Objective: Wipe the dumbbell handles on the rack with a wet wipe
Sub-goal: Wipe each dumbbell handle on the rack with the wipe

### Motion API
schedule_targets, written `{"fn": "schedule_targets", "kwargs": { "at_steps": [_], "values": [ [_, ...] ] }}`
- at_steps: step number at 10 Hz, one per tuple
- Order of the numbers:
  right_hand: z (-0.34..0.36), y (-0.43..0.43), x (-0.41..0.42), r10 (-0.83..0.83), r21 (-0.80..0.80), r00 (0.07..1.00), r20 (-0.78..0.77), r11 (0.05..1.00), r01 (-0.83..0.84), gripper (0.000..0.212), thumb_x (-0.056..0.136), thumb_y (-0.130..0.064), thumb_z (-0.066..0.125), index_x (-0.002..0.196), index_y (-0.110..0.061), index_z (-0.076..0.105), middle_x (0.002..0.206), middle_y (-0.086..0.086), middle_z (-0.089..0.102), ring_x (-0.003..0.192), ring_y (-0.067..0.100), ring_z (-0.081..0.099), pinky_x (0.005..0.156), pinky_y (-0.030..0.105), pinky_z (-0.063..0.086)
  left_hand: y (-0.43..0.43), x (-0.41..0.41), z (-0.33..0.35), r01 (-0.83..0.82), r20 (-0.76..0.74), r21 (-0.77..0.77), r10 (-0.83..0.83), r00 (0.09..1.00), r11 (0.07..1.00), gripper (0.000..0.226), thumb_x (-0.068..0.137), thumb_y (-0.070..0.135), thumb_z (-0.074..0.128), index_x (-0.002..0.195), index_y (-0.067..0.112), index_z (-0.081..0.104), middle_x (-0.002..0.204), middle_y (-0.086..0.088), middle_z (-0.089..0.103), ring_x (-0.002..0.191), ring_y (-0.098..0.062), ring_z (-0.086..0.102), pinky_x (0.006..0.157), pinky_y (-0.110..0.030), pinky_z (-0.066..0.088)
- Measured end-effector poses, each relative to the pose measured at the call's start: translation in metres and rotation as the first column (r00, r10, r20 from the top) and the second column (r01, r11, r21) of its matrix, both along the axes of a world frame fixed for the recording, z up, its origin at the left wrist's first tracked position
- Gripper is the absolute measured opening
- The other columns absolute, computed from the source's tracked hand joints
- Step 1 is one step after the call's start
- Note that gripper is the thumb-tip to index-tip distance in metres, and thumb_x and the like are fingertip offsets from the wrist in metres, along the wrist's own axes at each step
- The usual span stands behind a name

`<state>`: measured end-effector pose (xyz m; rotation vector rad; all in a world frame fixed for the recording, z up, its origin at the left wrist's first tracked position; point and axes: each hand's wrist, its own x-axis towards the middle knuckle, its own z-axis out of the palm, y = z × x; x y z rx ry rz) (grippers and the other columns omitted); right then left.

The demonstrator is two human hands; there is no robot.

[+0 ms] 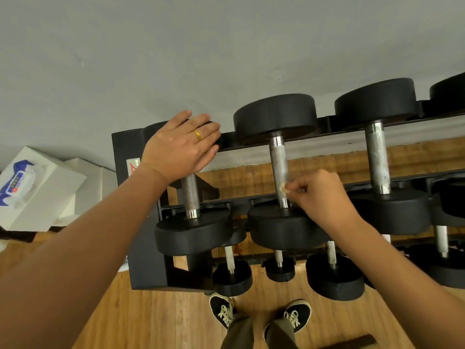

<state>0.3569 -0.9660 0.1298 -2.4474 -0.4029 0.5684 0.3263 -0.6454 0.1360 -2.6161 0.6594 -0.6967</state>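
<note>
a person's right hand (322,195) pinches a small, crumpled wet wipe (283,188) against the lower part of the middle dumbbell handle (278,165) on the top tier of a black rack (122,152). the left hand (180,144), fingers straight and wearing a gold ring (197,135), rests flat on the far head of the leftmost dumbbell (190,195). a wipes pack (15,182) lies on a white box (47,197) at left.

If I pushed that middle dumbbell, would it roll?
Probably only a little: the middle dumbbell has round heads, but it rests across the rack rails. Likely heavy, given its thick black ends. Its rough metal handle probably resists slipping.
</note>
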Motion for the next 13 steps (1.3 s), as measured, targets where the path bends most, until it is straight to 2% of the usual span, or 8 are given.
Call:
{"fn": "schedule_targets", "kwargs": {
  "at_steps": [1,2,4,5,7,9,11,13],
  "values": [
    [0.002,-0.003,-0.003,0.000,-0.030,0.997,-0.075,1.000,-0.003,0.011,0.088,-0.025,0.076,0.095,-0.018,0.079,0.099,-0.003,0.076,0.093,0.008,0.067,0.090,0.020,0.049,0.001,0.000,0.000,0.005,0.007,0.000,-0.005,1.000,1.000,0.035,0.108,0.032,0.051,0.126,0.012,0.071,0.131,-0.006,0.070,0.125,-0.026,0.063,0.108,-0.046,0.046],
    [0.002,0.000,-0.002,0.033,-0.037,0.999,-0.010,0.999,-0.033,0.010,0.092,-0.023,0.073,0.093,-0.016,0.080,0.095,-0.003,0.076,0.086,0.009,0.068,0.078,0.010,0.046,0.001,0.000,-0.001,0.005,0.002,-0.005,-0.005,1.000,1.000,0.035,0.108,0.032,0.050,0.127,0.012,0.071,0.131,-0.006,0.070,0.126,-0.026,0.063,0.109,-0.046,0.046],
    [0.009,0.014,0.018,-0.081,0.181,0.961,0.263,0.983,0.033,0.022,0.093,-0.020,0.070,0.114,-0.015,0.074,0.111,0.002,0.072,0.091,0.004,0.060,0.078,0.005,0.039,0.002,0.000,-0.001,0.002,0.004,-0.003,-0.002,1.000,1.000,0.035,0.108,0.031,0.050,0.127,0.011,0.071,0.131,-0.007,0.070,0.126,-0.027,0.063,0.108,-0.047,0.046],
    [0.011,0.033,0.030,-0.114,0.233,0.949,0.293,0.971,0.045,0.028,0.092,-0.015,0.069,0.121,-0.012,0.071,0.122,0.006,0.067,0.107,0.014,0.063,0.096,0.024,0.051,0.002,0.001,-0.001,0.003,0.005,-0.007,-0.003,1.000,1.000,0.034,0.108,0.031,0.050,0.127,0.011,0.071,0.131,-0.007,0.070,0.125,-0.027,0.063,0.109,-0.046,0.046],
    [0.005,0.041,0.032,-0.093,0.153,0.929,0.357,0.987,0.040,0.022,0.094,-0.016,0.068,0.113,-0.009,0.074,0.114,0.012,0.068,0.103,0.022,0.065,0.088,0.022,0.046,0.002,0.000,-0.001,-0.007,-0.004,-0.006,0.007,1.000,1.000,0.035,0.108,0.031,0.049,0.128,0.011,0.070,0.131,-0.007,0.070,0.126,-0.027,0.062,0.109,-0.047,0.044],
    [0.004,0.025,0.017,0.032,0.052,0.946,0.322,0.997,-0.051,0.021,0.096,-0.019,0.065,0.112,-0.009,0.075,0.103,0.010,0.066,0.080,0.014,0.057,0.073,0.022,0.040,0.002,0.000,-0.001,0.003,0.012,-0.010,-0.003,1.000,1.000,0.034,0.108,0.031,0.051,0.128,0.010,0.070,0.130,-0.007,0.070,0.125,-0.027,0.063,0.108,-0.046,0.045],
    [0.010,0.036,0.036,-0.013,0.098,0.951,0.309,0.995,-0.018,0.021,0.096,-0.017,0.066,0.114,-0.012,0.074,0.115,0.009,0.067,0.102,0.021,0.064,0.089,0.024,0.046,0.001,0.000,0.000,-0.004,0.005,-0.003,0.004,1.000,1.000,0.035,0.108,0.031,0.049,0.128,0.011,0.070,0.130,-0.007,0.070,0.125,-0.027,0.063,0.109,-0.046,0.045],
    [0.004,-0.003,0.009,0.156,-0.030,0.987,0.029,0.987,-0.155,0.017,0.093,-0.029,0.070,0.106,-0.020,0.078,0.111,0.002,0.072,0.097,0.013,0.066,0.094,0.031,0.054,0.000,-0.001,0.000,-0.014,-0.016,-0.018,0.014,1.000,1.000,0.036,0.109,0.031,0.047,0.128,0.010,0.070,0.131,-0.008,0.069,0.127,-0.028,0.062,0.110,-0.047,0.044]
  ]
}}
